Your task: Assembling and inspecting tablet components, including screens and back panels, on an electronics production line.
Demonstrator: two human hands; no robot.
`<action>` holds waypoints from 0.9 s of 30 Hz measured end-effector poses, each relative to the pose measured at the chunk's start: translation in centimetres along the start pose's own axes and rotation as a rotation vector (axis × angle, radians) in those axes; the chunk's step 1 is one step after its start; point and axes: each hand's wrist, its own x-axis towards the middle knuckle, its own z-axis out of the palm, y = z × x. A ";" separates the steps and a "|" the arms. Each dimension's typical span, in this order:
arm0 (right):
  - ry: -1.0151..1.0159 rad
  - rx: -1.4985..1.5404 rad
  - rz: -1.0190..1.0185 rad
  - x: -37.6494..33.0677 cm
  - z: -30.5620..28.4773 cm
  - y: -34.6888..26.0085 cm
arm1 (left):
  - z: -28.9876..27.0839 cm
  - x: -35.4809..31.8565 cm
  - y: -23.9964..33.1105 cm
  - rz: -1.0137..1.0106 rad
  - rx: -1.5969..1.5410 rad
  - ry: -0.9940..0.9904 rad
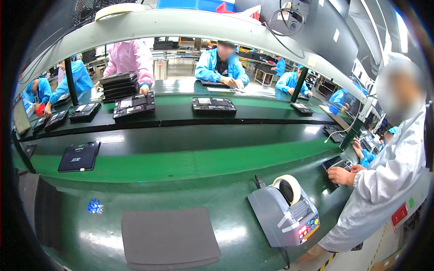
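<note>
Neither of my hands shows in the head view. On the green worktable [181,194] in front of me lie dark grey flat sheets [169,235], stacked slightly out of line. To their right stands a grey automatic tape dispenser [271,221] with a roll of cream tape [293,189] and lit buttons. A small heap of blue and clear bits [95,206] sits to the left. Beyond, a black tablet-like panel [79,157] lies on the green belt.
More dark sheets [47,212] stand at the left edge. Opened device housings [214,105] line the raised far belt. At right, a white-gowned co-worker [384,176] handles a dark device [335,167]. A white frame bar [181,22] crosses overhead; other people work across the line.
</note>
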 end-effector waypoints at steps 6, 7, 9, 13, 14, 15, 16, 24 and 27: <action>-0.009 0.001 0.017 -0.9 -0.5 0.8 | 0.1 0.2 -0.1 0.007 0.018 -0.054; -0.009 -0.001 0.018 -1.1 -0.8 0.9 | 0.2 0.1 0.0 0.009 0.019 -0.062; -0.020 -0.006 0.028 -1.8 -1.1 1.2 | 0.0 -0.4 0.0 0.001 0.028 -0.082; -0.027 -0.014 0.032 -2.9 -2.4 1.1 | -0.5 -1.0 0.8 0.001 0.033 -0.110; -0.023 -0.014 0.026 -2.8 -2.9 0.7 | -0.5 -0.9 1.1 0.008 0.030 -0.114; -0.020 -0.015 0.019 -2.7 -3.4 0.3 | -0.5 -0.7 1.4 0.015 0.027 -0.116; -0.016 -0.015 0.011 -2.4 -3.9 -0.2 | -0.6 -0.5 1.8 0.023 0.024 -0.116; -0.034 -0.013 -0.038 -0.4 -4.6 -3.3 | -1.6 1.2 3.0 0.050 0.035 -0.120; -0.048 -0.012 -0.037 -0.2 -4.0 -3.7 | -2.1 1.8 2.8 0.049 0.050 -0.137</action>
